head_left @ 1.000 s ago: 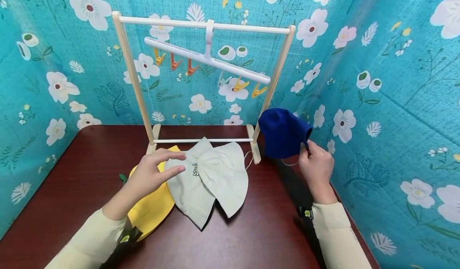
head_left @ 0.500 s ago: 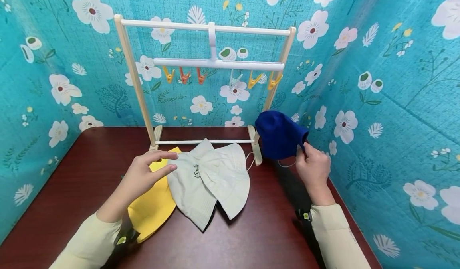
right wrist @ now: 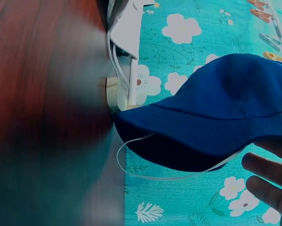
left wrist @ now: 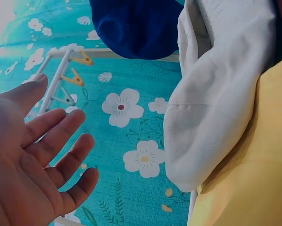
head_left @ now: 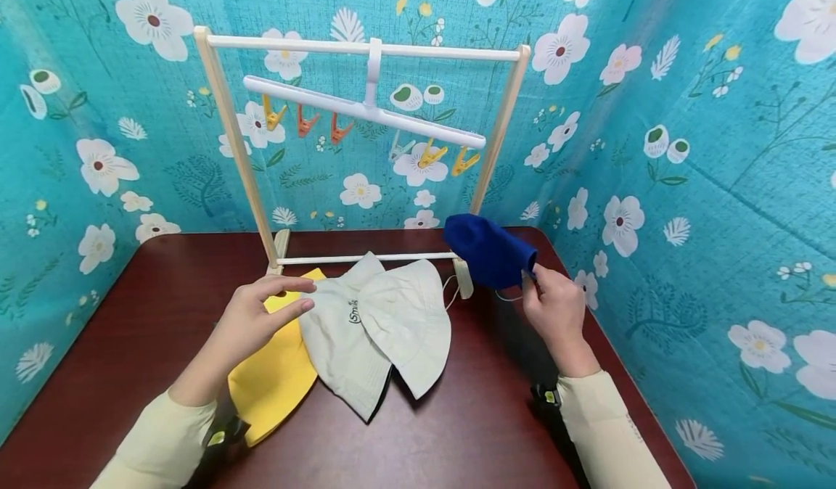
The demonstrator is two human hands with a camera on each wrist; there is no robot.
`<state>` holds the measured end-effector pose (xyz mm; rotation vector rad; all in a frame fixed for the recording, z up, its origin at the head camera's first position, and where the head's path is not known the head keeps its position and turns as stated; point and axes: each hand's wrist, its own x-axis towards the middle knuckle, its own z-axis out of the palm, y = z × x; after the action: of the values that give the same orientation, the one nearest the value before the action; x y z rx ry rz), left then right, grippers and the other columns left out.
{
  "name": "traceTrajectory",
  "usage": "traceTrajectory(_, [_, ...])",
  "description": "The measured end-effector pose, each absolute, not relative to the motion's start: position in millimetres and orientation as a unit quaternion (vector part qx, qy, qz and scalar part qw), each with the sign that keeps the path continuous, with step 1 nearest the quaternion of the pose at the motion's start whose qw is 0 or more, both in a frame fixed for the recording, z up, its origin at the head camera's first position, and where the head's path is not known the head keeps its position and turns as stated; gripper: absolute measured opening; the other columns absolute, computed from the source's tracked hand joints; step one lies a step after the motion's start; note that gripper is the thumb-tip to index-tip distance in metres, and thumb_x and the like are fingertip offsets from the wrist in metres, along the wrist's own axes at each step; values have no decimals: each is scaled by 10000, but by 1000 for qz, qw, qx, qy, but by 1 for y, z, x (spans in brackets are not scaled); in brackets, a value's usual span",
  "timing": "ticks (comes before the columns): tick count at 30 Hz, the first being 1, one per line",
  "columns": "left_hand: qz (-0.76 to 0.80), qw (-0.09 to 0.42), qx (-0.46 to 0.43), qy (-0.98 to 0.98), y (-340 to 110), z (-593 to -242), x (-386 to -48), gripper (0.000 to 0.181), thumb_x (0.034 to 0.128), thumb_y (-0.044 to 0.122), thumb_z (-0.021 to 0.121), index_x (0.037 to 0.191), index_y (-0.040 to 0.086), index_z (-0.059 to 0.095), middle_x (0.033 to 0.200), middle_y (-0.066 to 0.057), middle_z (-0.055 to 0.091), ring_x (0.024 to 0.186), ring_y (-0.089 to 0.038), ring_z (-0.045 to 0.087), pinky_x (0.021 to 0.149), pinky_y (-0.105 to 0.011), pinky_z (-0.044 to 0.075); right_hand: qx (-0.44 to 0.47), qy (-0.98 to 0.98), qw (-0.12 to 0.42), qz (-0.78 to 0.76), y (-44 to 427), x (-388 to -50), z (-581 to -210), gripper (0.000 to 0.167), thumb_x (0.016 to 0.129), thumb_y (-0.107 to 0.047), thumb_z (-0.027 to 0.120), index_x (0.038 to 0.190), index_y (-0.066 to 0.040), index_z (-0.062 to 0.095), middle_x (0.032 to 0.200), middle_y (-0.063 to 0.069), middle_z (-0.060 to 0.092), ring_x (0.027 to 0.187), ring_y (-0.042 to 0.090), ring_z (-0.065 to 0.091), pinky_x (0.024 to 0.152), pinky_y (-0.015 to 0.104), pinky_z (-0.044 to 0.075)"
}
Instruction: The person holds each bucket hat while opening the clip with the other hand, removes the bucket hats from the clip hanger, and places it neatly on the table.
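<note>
A dark blue bucket hat (head_left: 486, 251) hangs from my right hand (head_left: 558, 307), which pinches its brim. In the right wrist view a thin white elastic cord (right wrist: 174, 178) loops below the hat (right wrist: 216, 110). My left hand (head_left: 257, 322) hovers above a yellow hat (head_left: 274, 373) with fingers spread and nothing held. The left wrist view shows that hand's palm and loosely extended fingers (left wrist: 79, 153). Two pale hats lie overlapping on the table: one with "Smile" lettering (head_left: 336, 337), the other (head_left: 411, 322) partly over it.
Behind the hats stands a wooden rack (head_left: 228, 126). From its top bar hangs a white hanger (head_left: 366, 108), tilted down to the right, with several coloured clothespins (head_left: 336, 130). A dark red table (head_left: 457, 438) lies under everything, and flowered blue cloth (head_left: 627, 112) surrounds it.
My right hand has carried the blue hat leftward and slightly lower. The left hand has drawn back a little to the left. The hanger has swung level, then tilted again.
</note>
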<state>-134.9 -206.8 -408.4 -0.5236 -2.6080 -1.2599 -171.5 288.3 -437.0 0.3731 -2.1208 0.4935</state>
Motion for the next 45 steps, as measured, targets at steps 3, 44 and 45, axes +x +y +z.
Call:
traceTrajectory(3, [-428,98,-174,-881,-208,-409,-135,297,934,386,759,1218,302,739,1181,119,726,1158,-99,618,922,-423,482,164,-855,448,202,286,-169,-439,294,966,-137,612,679,-121,548,550,21,452,464,180,423,444,316,289])
traceTrajectory(44, [-402,134,-129,-897,-248,-380,-133,316,938,369,758,1239,272,738,1147,36,732,990,-69,631,784,-100,503,375,-887,248,104,279,-163,-463,300,842,-66,701,1129,-111,775,894,31,764,818,171,728,748,395,610])
traceTrajectory(45, [-399,135,-130,-897,-249,-380,-133,319,940,376,754,1239,267,737,1146,35,732,990,-61,629,786,-95,501,377,-889,239,101,279,-163,-463,307,837,-64,714,1134,-112,775,911,32,770,846,178,736,769,402,612])
